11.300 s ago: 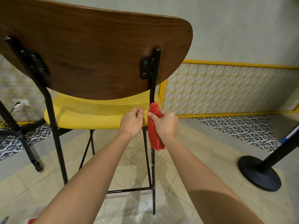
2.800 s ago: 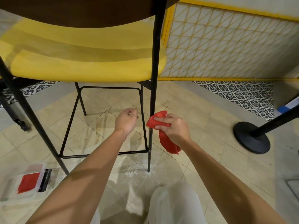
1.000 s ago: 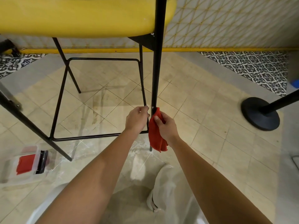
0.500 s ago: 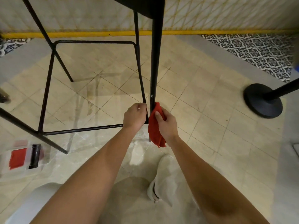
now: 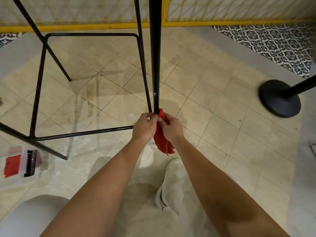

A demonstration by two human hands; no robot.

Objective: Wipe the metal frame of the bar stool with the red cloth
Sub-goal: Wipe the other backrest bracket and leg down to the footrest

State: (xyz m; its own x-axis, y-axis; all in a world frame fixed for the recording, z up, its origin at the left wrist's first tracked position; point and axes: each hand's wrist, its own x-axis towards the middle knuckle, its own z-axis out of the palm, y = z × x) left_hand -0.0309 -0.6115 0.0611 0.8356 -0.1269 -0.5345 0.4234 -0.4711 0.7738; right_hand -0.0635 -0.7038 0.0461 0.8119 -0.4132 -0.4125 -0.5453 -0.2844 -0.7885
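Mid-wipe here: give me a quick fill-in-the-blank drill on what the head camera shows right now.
1. The right hand grips the ___ cloth against the stool leg.
2. The left hand curls its fingers at the same leg, on the cloth's ___ side.
3. The round black stand base rests on the floor to the leg's ___.

Missing words: red; left; right.

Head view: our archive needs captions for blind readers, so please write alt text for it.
Low on the black stool frame, the right hand grips a red cloth against a leg while the left hand grips the frame beside it. Beige floor tiles lie below, with a clear box at left and a black post base at right.
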